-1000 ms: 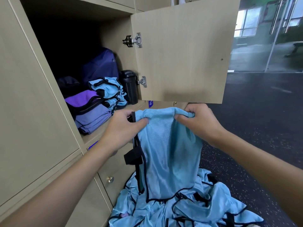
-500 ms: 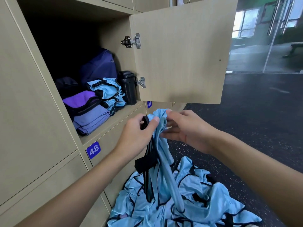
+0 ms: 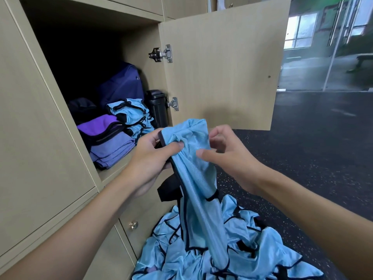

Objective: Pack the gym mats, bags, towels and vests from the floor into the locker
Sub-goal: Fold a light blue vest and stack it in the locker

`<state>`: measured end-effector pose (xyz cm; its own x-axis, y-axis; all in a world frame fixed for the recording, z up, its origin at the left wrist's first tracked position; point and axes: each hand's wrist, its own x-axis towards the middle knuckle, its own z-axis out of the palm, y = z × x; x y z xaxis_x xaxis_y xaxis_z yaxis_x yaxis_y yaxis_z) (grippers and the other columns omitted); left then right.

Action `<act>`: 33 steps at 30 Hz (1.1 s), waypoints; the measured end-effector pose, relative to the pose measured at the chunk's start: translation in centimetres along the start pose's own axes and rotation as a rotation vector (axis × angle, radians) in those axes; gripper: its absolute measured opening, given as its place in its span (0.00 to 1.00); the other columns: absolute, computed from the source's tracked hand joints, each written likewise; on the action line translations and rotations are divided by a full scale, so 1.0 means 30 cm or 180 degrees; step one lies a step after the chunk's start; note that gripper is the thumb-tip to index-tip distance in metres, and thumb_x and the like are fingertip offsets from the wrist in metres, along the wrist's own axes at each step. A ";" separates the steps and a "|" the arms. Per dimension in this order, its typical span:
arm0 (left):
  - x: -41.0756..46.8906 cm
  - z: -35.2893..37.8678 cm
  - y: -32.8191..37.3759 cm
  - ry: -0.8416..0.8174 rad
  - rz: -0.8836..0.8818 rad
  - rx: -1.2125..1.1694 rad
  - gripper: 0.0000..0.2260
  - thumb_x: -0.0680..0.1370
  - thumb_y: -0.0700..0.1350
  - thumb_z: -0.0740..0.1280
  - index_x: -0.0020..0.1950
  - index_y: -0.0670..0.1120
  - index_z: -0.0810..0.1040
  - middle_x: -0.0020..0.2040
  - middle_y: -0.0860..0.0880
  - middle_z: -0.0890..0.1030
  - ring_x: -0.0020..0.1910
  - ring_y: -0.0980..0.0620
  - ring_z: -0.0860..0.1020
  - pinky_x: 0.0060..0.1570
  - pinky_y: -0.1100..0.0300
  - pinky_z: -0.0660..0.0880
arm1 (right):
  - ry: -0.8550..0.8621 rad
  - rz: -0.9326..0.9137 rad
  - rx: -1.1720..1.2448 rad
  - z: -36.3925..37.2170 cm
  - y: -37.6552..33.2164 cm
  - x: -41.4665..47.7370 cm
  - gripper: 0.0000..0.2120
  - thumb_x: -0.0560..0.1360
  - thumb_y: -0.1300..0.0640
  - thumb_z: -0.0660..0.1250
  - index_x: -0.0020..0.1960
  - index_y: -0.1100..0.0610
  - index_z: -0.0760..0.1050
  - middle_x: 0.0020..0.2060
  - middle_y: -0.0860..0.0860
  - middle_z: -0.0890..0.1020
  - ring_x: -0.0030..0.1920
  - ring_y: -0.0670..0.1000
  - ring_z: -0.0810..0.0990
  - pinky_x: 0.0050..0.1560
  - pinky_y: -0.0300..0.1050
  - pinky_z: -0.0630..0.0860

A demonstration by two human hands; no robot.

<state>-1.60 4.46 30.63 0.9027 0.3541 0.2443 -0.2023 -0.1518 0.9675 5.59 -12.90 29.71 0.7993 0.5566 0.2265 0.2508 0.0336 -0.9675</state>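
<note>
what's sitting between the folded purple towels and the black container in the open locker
In the head view, a stack of folded light-blue vests lies between the purple towels and the black container.

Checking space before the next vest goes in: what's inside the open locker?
Inside the locker: folded purple towels, folded blue vests, a navy bag, a black container. The back left is too dark to see.

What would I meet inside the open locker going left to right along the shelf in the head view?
purple folded towels → folded blue vests → black container, standing by the lower door hinge.
</note>
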 end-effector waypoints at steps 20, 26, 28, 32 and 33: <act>-0.076 0.087 -0.048 -0.0088 0.0797 0.0556 0.48 0.71 0.32 0.77 0.80 0.60 0.54 0.71 0.69 0.60 0.62 0.86 0.58 0.54 0.84 0.61 | 0.0912 0.0025 0.0340 0.003 -0.010 0.008 0.21 0.74 0.58 0.74 0.59 0.47 0.65 0.49 0.52 0.79 0.40 0.49 0.83 0.42 0.48 0.82; -0.013 0.025 -0.032 0.0365 0.0693 0.0099 0.43 0.62 0.47 0.80 0.71 0.70 0.65 0.74 0.52 0.70 0.71 0.45 0.72 0.66 0.41 0.73 | -0.0241 0.0147 0.0367 -0.014 0.004 -0.014 0.32 0.71 0.62 0.76 0.66 0.38 0.67 0.57 0.53 0.81 0.53 0.53 0.84 0.54 0.49 0.82; -0.007 0.014 -0.029 0.0392 0.0589 -0.0085 0.39 0.61 0.47 0.80 0.67 0.69 0.69 0.70 0.46 0.75 0.67 0.43 0.77 0.61 0.41 0.77 | -0.0444 0.0055 0.0173 -0.016 0.010 -0.015 0.31 0.70 0.65 0.76 0.66 0.43 0.71 0.57 0.53 0.83 0.55 0.52 0.84 0.57 0.50 0.81; -0.013 0.005 -0.022 0.0129 0.0281 0.0172 0.30 0.62 0.48 0.80 0.62 0.62 0.76 0.62 0.48 0.81 0.57 0.47 0.83 0.54 0.45 0.81 | -0.0493 -0.0079 -0.0214 -0.013 0.002 -0.014 0.22 0.72 0.67 0.74 0.63 0.54 0.78 0.51 0.52 0.86 0.52 0.53 0.85 0.57 0.53 0.81; -0.019 0.002 -0.018 -0.0041 0.0221 0.0463 0.30 0.62 0.50 0.81 0.61 0.62 0.76 0.62 0.52 0.81 0.57 0.51 0.82 0.56 0.48 0.81 | -0.0457 -0.0123 -0.0216 -0.013 0.000 -0.014 0.19 0.73 0.68 0.73 0.62 0.54 0.80 0.50 0.53 0.86 0.51 0.54 0.86 0.56 0.52 0.82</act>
<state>-1.97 4.28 29.97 0.8935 0.3263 0.3085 -0.2081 -0.3079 0.9284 5.48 -13.47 29.67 0.7033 0.6690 0.2402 0.3199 0.0038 -0.9474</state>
